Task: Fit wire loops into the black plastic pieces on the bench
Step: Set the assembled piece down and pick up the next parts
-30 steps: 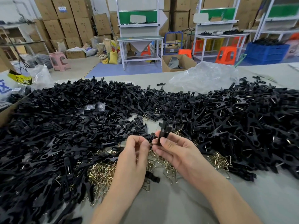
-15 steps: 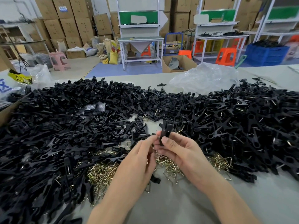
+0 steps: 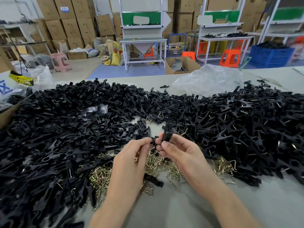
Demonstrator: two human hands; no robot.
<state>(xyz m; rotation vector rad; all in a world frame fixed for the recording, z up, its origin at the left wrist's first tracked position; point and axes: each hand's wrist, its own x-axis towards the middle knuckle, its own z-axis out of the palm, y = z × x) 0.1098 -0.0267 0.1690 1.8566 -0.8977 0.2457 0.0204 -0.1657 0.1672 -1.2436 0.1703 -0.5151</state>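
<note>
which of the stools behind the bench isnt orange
The pink stool at far left, near the stacked cardboard boxes. The other stools, over by the white workbenches on the right, are all orange.

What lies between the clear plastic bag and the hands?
Head view: heaped black plastic pieces, with stray wire loops, lie between the clear plastic bag and the left hand and right hand.

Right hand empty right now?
No, the right hand grips a black plastic piece above the wire loops.

Matt black plastic pieces (image 3: 65, 137), shiny brass-toned wire loops (image 3: 158, 163), crinkled clear bag (image 3: 209, 79)
</note>
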